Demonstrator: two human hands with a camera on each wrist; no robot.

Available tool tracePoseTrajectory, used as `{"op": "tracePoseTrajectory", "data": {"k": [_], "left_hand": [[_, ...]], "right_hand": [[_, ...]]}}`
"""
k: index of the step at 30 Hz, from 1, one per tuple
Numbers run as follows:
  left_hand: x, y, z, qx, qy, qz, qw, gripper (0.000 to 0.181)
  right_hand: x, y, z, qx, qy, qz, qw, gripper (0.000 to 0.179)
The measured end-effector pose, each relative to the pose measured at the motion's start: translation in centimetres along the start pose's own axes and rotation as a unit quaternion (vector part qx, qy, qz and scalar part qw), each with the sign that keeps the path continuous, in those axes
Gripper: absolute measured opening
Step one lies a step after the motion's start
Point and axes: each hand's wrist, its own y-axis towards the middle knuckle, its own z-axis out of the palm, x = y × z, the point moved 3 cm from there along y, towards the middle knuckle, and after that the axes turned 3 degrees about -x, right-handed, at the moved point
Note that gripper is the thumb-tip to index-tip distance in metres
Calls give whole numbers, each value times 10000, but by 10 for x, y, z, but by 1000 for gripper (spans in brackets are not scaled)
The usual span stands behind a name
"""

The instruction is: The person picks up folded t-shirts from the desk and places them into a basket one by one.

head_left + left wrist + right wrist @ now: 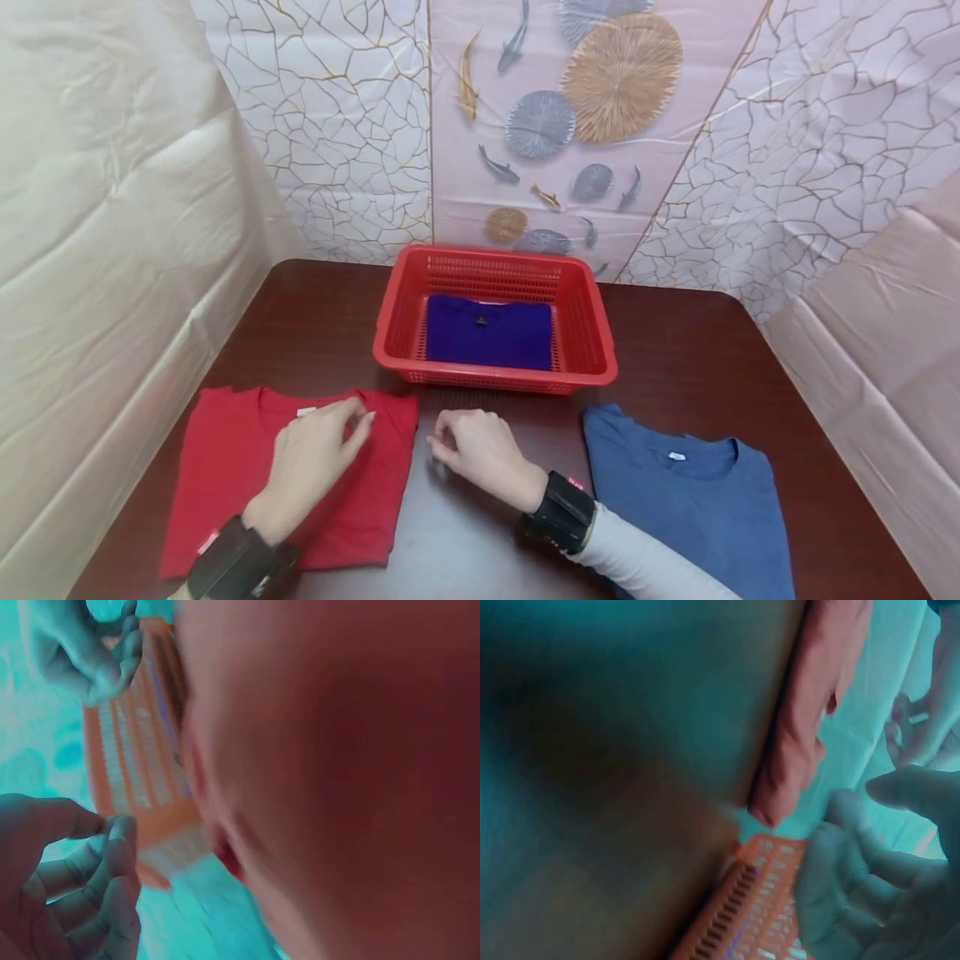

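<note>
Basket (495,377) of perforated red plastic holds a purple folded shirt (487,337). Nearer-left of it, the left hand (311,442) hangs over a soft red shirt (217,483); before it, the right hand (487,450). Both curl loosely, empty. Blue crew-neck (705,500) lies nearer-right.

I can't read any lettering from here, only spots where print may sit. The white neck label (306,411) on the red T-shirt (217,483) is too small to make out. So is the white label (677,456) inside the collar of the blue T-shirt (697,508), and the dark label (481,320) on the purple T-shirt (487,343) — just a pale speck on it. My right wristband (561,512) carries a red tag (576,482) with whitish marks — illegible.
</note>
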Motion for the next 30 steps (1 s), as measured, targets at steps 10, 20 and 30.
{"op": "tracePoseTrajectory", "data": {"k": [10, 20, 30], "left_hand": [[101, -40, -31, 8, 311, -974, 9948, 26], [160, -59, -41, 728, 184, -1781, 9811, 57], [197, -51, -35, 1873, -2054, -2962, 9138, 78]], "right_hand": [[6, -2, 22, 788, -913, 190, 9925, 34], [14, 7, 35, 1044, -730, 50, 9918, 34], [13, 12, 46, 1042, 1563, 665, 9799, 40]]}}
